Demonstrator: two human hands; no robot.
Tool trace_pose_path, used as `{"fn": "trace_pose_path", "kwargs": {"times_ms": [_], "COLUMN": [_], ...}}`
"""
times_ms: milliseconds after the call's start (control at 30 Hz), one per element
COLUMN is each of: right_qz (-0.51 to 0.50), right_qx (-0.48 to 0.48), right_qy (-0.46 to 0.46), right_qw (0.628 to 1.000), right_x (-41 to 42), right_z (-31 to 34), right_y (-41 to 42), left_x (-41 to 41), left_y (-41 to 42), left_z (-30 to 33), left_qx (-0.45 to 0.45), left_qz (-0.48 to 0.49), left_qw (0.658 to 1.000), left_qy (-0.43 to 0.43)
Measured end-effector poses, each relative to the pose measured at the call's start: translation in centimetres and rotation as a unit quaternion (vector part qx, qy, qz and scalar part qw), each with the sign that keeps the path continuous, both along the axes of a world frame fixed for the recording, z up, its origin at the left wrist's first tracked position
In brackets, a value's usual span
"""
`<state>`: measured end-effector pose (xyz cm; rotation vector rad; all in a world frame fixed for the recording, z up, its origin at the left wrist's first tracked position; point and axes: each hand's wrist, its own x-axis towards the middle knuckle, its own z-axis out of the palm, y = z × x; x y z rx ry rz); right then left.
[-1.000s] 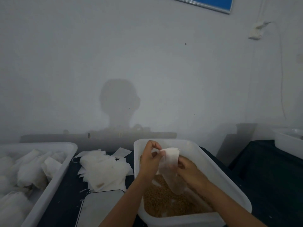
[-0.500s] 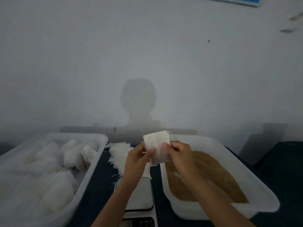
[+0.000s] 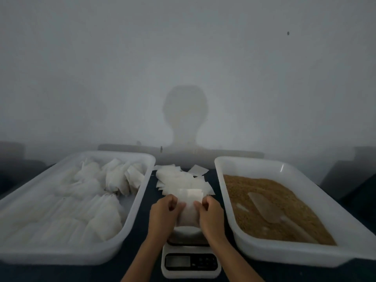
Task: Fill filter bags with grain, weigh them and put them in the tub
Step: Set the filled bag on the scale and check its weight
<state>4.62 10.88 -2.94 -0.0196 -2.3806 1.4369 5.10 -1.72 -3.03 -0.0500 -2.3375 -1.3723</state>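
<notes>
A white filter bag (image 3: 188,210) sits between my two hands just above the small white scale (image 3: 190,261). My left hand (image 3: 162,215) pinches its left edge and my right hand (image 3: 210,215) pinches its right edge. To the right stands a white tub of brown grain (image 3: 270,202) with a clear scoop (image 3: 266,208) lying in it. At the left, a second white tub (image 3: 140,161) holds several filled bags (image 3: 91,196). A loose pile of empty filter bags (image 3: 179,180) lies on the dark table behind my hands.
The dark table (image 3: 138,241) runs under both tubs, with a narrow gap between them holding the scale. A pale wall with my shadow rises close behind. Dark shapes stand at the far left and far right edges.
Both hands carried the bag leftwards out of the grain tub and lowered it over the scale. The view turned left, bringing the left tub fully into sight.
</notes>
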Motion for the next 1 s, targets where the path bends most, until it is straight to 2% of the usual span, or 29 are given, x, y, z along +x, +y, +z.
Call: {"fn": "trace_pose_path", "kwargs": {"times_ms": [200, 333, 433, 567, 733, 1000], "right_qz": [0.001, 0.019, 0.045, 0.067, 0.109, 0.134], "right_qx": [0.052, 0.083, 0.086, 0.014, -0.079, -0.147], "right_qy": [0.029, 0.059, 0.048, 0.054, 0.013, -0.003], "right_qw": [0.998, 0.995, 0.994, 0.996, 0.991, 0.98], "right_x": [-0.3, -1.0, -1.6, -2.2, -1.0, 0.1], "right_z": [-2.2, -2.6, -2.7, -3.2, -4.7, -5.7], "right_y": [0.7, 1.3, 1.9, 3.2, 4.3, 4.6], "left_x": [-0.6, -1.0, -1.2, -1.6, -1.7, -1.4], "left_y": [0.4, 0.1, -0.4, -1.6, -2.9, -3.1], "left_z": [-2.2, -2.9, -3.3, -3.7, -3.9, -4.5], "left_qx": [-0.043, -0.094, -0.084, 0.034, 0.204, 0.276], "left_qz": [0.007, 0.03, 0.031, 0.059, 0.091, 0.081], "left_qw": [0.999, 0.995, 0.996, 0.998, 0.974, 0.957], "left_qy": [-0.024, -0.001, 0.01, -0.014, -0.027, -0.041]}}
